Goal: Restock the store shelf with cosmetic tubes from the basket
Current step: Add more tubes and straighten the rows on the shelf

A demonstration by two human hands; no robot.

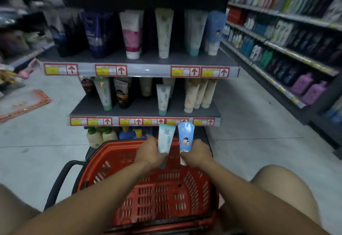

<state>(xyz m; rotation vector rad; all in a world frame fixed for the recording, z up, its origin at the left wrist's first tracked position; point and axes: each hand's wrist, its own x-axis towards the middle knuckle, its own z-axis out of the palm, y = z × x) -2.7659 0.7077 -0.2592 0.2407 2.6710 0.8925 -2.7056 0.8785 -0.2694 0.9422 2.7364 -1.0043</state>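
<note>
Both forearms reach forward over the red basket (159, 197), which sits on the floor between the person's knees, right in front of the shelf unit. Each hand has a tube lifted above the basket's far rim. The left hand (149, 151) wraps its grip round the lower half of a white and mint tube (166, 138), cap end down. The right hand (197, 153) grips a pale blue tube with a cartoon figure (186, 138) the same way. The two tubes stand nearly upright, just beside each other, their crimped ends level with the price strip of the middle shelf (146, 109).

Matching stock shows where each belongs. A mint-capped tube (162, 98) of like design stands cap down near the front of the middle shelf, so the left one likely goes beside or behind it. A blue tube with a similar figure (214, 33) stands at the right end of the upper shelf (140, 59), so the right one probably goes there.

Doing this well means placing one tube at a time, setting the cap flat on the shelf before letting go, with the printed face outward. Slim tubes on small caps tip easily, so the neighbours should not be nudged. Reaching to the upper shelf calls for care not to brush the row below.
</note>
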